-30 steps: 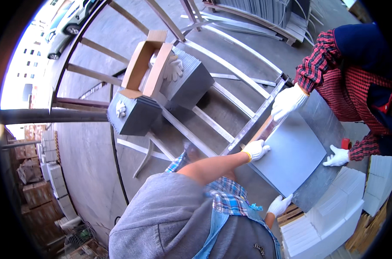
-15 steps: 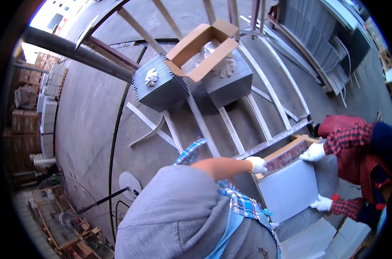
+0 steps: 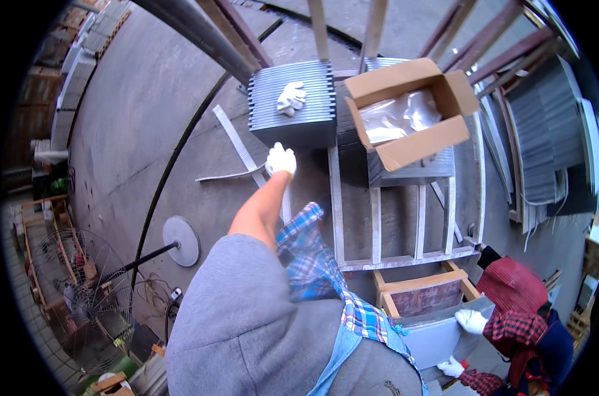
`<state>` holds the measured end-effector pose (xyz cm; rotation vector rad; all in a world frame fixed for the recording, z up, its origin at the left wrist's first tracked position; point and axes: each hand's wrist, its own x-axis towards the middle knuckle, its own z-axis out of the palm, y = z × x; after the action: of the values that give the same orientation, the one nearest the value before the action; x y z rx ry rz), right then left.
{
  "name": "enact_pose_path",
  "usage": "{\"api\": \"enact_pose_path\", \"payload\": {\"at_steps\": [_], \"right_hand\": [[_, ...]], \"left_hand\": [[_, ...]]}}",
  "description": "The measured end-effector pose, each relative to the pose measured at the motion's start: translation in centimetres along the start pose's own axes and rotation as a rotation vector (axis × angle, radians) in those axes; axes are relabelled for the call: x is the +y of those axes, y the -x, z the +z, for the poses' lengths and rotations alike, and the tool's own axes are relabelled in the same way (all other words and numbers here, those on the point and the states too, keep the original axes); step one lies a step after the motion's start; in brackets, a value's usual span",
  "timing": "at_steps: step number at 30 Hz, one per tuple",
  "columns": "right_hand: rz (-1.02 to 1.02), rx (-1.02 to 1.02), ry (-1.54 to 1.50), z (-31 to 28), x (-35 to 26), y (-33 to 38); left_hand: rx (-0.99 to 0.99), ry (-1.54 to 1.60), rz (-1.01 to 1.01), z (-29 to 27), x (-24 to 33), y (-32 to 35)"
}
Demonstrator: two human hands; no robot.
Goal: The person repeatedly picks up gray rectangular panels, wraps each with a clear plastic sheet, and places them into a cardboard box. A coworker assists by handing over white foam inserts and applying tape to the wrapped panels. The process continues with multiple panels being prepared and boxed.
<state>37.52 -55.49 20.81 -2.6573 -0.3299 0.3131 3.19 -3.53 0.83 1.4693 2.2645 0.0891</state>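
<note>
My left hand, in a white glove, reaches out at the front of a stack of ribbed grey panels. It holds nothing that I can see, and its fingers look loosely apart. A pair of white gloves lies on top of that stack. Blue plaid cloth hangs beside my forearm. My right hand is out of view. At the lower right, a co-worker's gloved hands touch a pale flat panel by a wooden frame.
An open cardboard box with clear plastic inside rests on a second stack. A slatted metal rack runs beneath the stacks. A floor fan and a round disc on a pole stand left. More panels lean at the right.
My left hand has left the wooden frame and swung left to the panel stack. The view has turned, and the co-worker's hands remain at the pale panel.
</note>
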Motion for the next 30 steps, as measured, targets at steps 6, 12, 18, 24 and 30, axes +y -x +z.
{"api": "enact_pose_path", "payload": {"at_steps": [6,12,18,24,30], "right_hand": [[0.104,-0.568,-0.057,13.7,-7.6,3.6],[0.31,-0.74,-0.073,15.9,-14.2,1.8],[0.322,-0.749,-0.048,16.8,-9.6,1.0],[0.344,-0.722,-0.17,18.5,-7.4,-0.3],[0.342,-0.82,-0.116,18.7,-11.7,0.0]], "left_hand": [[0.109,-0.161,-0.075,-1.7,-4.1,-10.0],[-0.019,0.075,-0.15,-1.6,-5.5,-15.1],[0.118,0.376,-0.104,-0.4,-7.2,-15.0],[0.147,0.356,-0.061,0.9,-7.8,-16.2],[0.183,0.06,0.025,0.3,-7.8,-14.7]]}}
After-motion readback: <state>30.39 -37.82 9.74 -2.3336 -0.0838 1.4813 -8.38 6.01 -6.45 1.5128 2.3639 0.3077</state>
